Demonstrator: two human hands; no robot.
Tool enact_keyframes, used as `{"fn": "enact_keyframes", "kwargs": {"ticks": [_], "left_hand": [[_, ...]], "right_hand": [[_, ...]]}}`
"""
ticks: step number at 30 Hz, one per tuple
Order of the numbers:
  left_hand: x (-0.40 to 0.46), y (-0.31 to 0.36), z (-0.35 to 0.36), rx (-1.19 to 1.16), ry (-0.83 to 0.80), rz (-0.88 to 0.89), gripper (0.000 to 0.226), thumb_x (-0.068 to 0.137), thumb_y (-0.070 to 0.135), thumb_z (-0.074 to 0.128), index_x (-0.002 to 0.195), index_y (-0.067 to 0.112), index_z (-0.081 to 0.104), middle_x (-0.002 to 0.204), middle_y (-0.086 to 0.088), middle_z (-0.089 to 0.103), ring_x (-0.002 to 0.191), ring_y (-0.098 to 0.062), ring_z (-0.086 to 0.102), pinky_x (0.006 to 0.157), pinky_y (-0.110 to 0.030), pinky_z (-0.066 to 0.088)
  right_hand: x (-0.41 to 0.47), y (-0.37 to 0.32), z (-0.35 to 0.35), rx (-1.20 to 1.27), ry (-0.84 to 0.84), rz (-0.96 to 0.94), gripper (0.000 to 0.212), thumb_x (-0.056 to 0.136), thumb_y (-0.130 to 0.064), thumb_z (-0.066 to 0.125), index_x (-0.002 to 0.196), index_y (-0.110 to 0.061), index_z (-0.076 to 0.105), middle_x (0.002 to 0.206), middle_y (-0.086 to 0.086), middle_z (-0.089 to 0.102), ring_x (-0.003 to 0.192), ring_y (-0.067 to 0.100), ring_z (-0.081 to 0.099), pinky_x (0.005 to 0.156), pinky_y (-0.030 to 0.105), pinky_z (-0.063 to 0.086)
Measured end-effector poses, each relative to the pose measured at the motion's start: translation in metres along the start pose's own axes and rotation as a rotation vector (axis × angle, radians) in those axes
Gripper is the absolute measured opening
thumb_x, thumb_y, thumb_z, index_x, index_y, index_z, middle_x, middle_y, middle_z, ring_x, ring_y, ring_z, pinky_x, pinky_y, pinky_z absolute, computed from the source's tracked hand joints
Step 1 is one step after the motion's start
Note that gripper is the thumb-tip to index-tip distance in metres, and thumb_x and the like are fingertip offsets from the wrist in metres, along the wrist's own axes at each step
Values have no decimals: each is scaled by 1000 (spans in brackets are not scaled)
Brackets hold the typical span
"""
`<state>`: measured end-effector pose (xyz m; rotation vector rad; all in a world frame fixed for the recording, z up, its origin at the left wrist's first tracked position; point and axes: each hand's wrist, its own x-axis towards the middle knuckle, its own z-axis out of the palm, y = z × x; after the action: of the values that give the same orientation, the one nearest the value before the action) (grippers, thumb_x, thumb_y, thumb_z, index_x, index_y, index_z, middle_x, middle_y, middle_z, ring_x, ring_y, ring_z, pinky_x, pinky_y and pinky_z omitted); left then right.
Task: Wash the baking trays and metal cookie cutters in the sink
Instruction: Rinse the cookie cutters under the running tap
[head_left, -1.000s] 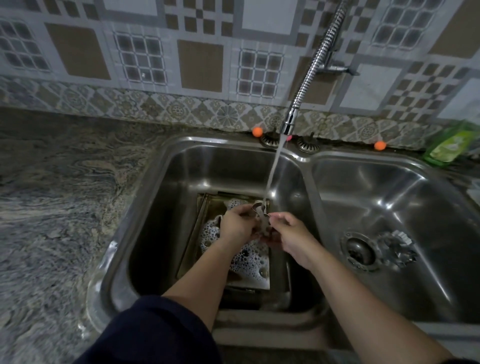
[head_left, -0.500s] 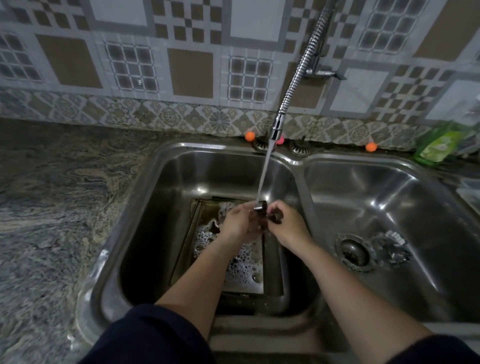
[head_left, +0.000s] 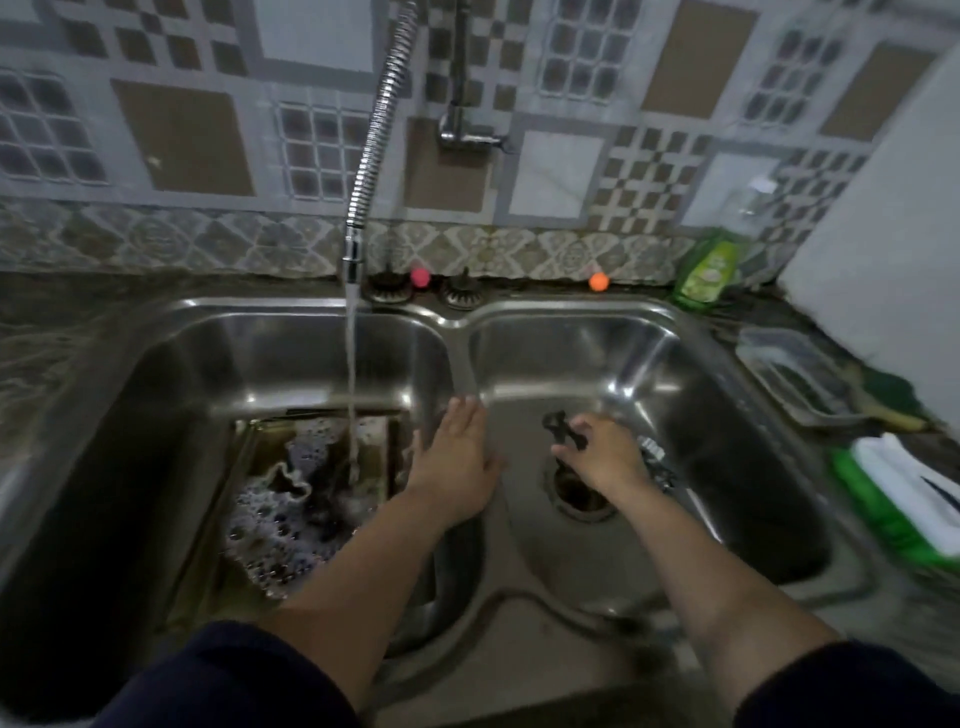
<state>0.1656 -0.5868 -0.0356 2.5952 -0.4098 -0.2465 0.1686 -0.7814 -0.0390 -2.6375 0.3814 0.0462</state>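
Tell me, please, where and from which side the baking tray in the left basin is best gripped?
Grip the tray by its near-left rim, coming from above. It lies flat on the left basin floor, its raised rim bare there, while foam and the running stream cover the middle. The open left hand is nearest.

Double steel sink (head_left: 457, 332) set in stone counter (head_left: 47, 332), soapy baking tray (head_left: 249, 499) (left basin), possibly a green bottle (head_left: 707, 270) behind.
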Motion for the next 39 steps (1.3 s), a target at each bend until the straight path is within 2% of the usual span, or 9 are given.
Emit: {"fn": "enact_keyframes", "kwargs": {"ticks": [2,4,10,16,20,24,29,33,39], "left_hand": [[3,15,15,173,-104,-42,77,97,55,28,152,16,-9,158,3,-21,144,-14,-22,116,-54,-6],[5,23,23,291,-94,-86,84,94,61,26,150,14,-15,156,1,-28,142,-16,-28,114,-56,-9],[5,27,30,335,-6,-101,86,92,64,22,149,14,-19,155,2,-30,142,-14,-29,116,-53,-10],[8,26,32,268,36,-98,84,93,61,25,151,16,-14,156,4,-28,141,-11,-28,117,-52,-7],[9,25,35,276,32,-97,83,93,60,27,151,15,-14,155,4,-29,141,-11,-28,118,-52,-6],[8,25,37,284,30,-96,83,93,59,26,151,15,-13,155,3,-29,141,-11,-29,118,-52,-4],[6,28,34,230,12,-90,83,94,53,33,151,12,-12,156,1,-28,142,-13,-27,119,-50,-3],[-2,26,30,164,-20,-67,79,98,50,29,150,12,-16,156,1,-27,143,-13,-25,119,-48,-6],[-26,-28,7,117,-35,-111,65,100,50,18,153,17,-1,160,2,-12,147,-14,-14,120,-45,-1]], "right_hand": [[6,42,-4,-75,-56,138,32,82,-32,71,108,-14,67,115,11,67,109,27,61,86,28,45],[14,80,-9,-127,-67,241,38,81,-31,71,114,-13,65,120,12,64,113,27,59,88,27,45],[41,151,-10,-171,-127,466,41,87,-29,64,122,-8,59,115,13,64,97,25,62,71,23,42],[59,167,-5,-154,-133,488,41,85,-23,66,123,-9,60,116,12,64,105,27,61,71,25,41],[57,166,-7,-125,-111,472,50,82,-29,72,126,-12,56,122,12,60,110,28,58,82,31,47],[50,154,-14,-89,-56,415,50,75,-27,78,119,-15,59,120,12,61,109,30,57,92,39,51],[27,107,-26,112,-71,283,50,79,-20,77,126,-21,58,132,7,55,118,25,55,98,34,47],[4,43,-27,92,-114,87,44,83,-28,73,125,-24,58,129,5,59,118,20,55,93,25,41],[-29,-64,0,103,-144,-270,35,89,-27,64,124,-22,59,134,1,53,125,20,49,103,30,38]]}}
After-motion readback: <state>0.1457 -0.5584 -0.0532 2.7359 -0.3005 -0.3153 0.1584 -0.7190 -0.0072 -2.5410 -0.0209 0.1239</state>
